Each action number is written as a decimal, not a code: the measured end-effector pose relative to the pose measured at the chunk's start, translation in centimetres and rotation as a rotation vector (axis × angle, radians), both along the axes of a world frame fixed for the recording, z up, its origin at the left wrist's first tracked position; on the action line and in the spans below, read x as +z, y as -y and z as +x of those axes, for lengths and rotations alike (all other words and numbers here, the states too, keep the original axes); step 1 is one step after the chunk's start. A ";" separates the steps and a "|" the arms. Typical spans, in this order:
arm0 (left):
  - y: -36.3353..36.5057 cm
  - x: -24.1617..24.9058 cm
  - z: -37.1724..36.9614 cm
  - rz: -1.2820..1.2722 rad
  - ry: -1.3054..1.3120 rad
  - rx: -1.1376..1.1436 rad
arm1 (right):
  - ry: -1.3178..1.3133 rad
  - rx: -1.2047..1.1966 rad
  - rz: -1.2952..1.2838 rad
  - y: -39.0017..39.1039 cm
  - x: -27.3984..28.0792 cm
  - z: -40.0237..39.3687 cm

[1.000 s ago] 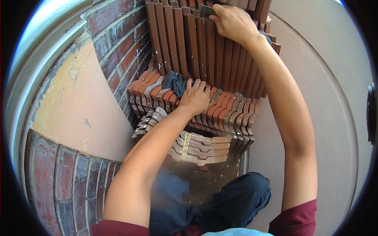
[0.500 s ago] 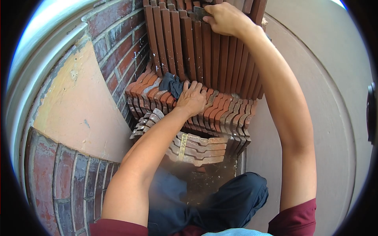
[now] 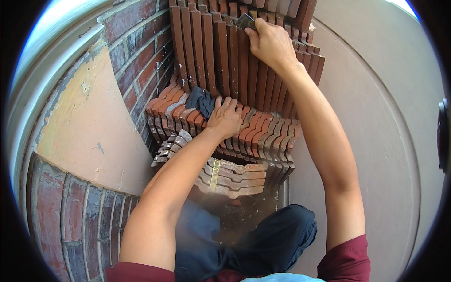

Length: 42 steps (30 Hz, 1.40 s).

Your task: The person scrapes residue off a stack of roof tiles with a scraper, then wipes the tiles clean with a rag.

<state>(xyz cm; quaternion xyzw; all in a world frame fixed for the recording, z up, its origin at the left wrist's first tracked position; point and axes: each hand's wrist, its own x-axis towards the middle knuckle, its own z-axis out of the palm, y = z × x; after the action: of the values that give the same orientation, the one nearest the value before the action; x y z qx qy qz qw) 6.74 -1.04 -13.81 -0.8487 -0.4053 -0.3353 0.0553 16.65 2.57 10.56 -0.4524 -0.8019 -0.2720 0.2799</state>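
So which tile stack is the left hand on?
The middle stack, orange-topped and wavy-edged, under the left hand; the tall brown stack rises behind it, and the lowest stack bears a yellow strip.

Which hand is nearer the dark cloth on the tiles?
Left. The left hand rests on the lower tiles, close beside the cloth; the right hand is farther off, near the tops of the upright tiles.

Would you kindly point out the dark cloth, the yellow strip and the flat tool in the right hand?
Dark cloth [image 3: 201, 101]: head view, its crumpled middle.
Yellow strip [image 3: 214, 175]: head view, its middle.
Flat tool [image 3: 244, 21]: head view, its exposed face.
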 end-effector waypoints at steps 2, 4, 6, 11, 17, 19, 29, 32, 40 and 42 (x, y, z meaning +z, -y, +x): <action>0.0 0.0 0.0 0.004 0.001 0.004 | -0.017 -0.011 -0.018 0.1 -0.3 -0.1; 0.1 0.0 0.0 0.000 -0.002 0.010 | 0.033 0.004 -0.055 0.1 -0.2 0.1; 0.2 0.2 0.0 -0.008 -0.014 0.014 | 0.145 0.043 -0.109 -0.1 0.2 0.8; 0.0 0.1 0.1 -0.010 0.010 -0.003 | 0.043 0.189 -0.043 2.0 -2.5 1.3; -0.7 0.6 -0.5 -0.074 0.471 -0.051 | -0.717 0.249 -0.292 3.0 -9.7 0.8; -0.5 1.9 -1.2 -0.198 0.766 -0.054 | -0.695 0.308 -0.086 3.0 -11.7 0.2; 0.0 8.5 -3.9 -0.392 1.344 -0.199 | -0.837 0.251 -0.118 2.4 -15.4 -4.3; -0.3 10.3 -4.7 -0.560 1.486 -0.197 | -0.850 0.288 -0.104 2.3 -14.5 -6.0; -1.8 12.2 -7.0 -0.618 1.540 -0.123 | -1.064 0.369 -0.206 3.6 -15.0 -7.3; -1.8 12.7 -6.7 -0.611 1.592 -0.135 | -1.061 0.317 -0.220 4.1 -15.9 -7.2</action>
<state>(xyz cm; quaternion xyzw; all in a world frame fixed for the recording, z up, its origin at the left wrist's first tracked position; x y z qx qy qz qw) 0.06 0.76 -1.13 -0.3600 -0.3445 -0.7102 -0.4974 9.42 -1.49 -5.35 -0.4276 -0.6329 0.1234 0.6335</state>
